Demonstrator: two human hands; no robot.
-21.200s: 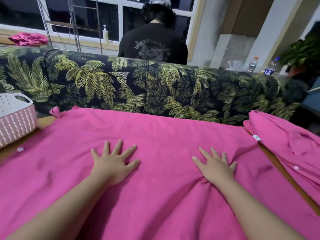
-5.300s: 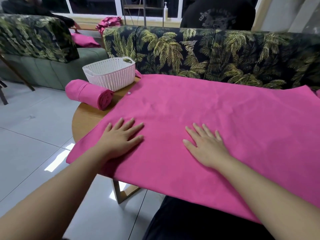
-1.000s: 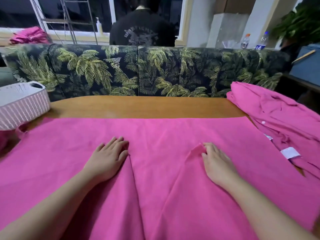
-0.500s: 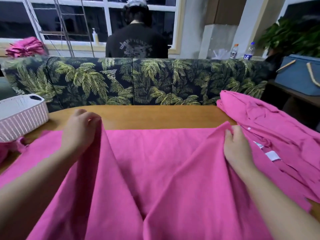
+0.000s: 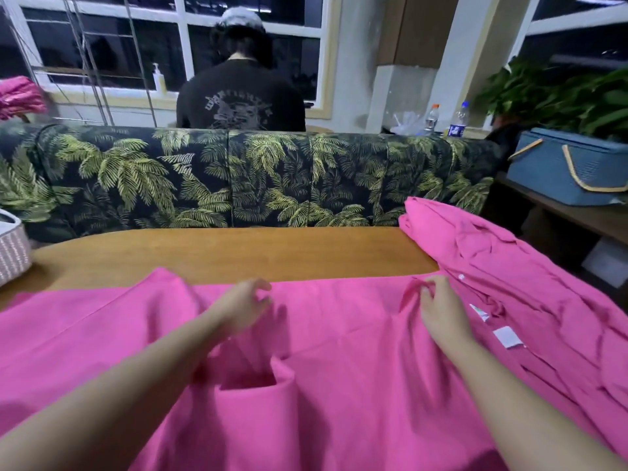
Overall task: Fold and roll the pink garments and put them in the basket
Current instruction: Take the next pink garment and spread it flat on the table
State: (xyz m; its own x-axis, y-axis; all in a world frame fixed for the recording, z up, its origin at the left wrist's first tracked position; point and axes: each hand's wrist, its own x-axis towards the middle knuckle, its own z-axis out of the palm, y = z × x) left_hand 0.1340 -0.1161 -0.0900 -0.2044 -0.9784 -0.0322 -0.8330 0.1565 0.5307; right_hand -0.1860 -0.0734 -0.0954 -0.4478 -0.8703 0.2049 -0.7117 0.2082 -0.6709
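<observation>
Our left hand (image 5: 243, 305) blurred, grip unclear; right hand (image 5: 438, 309) pinching pink cloth (image 5: 339, 385) edge on bench (image 5: 238, 253), basket (image 5: 12, 251) far left.

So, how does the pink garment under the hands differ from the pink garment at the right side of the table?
The pink garment under the hands is spread wide over the wooden table; the pink garment at the right lies bunched and creased. The right one shows a white button and labels; the spread one shows none. Both hands, the left hand and the right hand, touch only the spread one. Both are the same pink cloth.
</observation>
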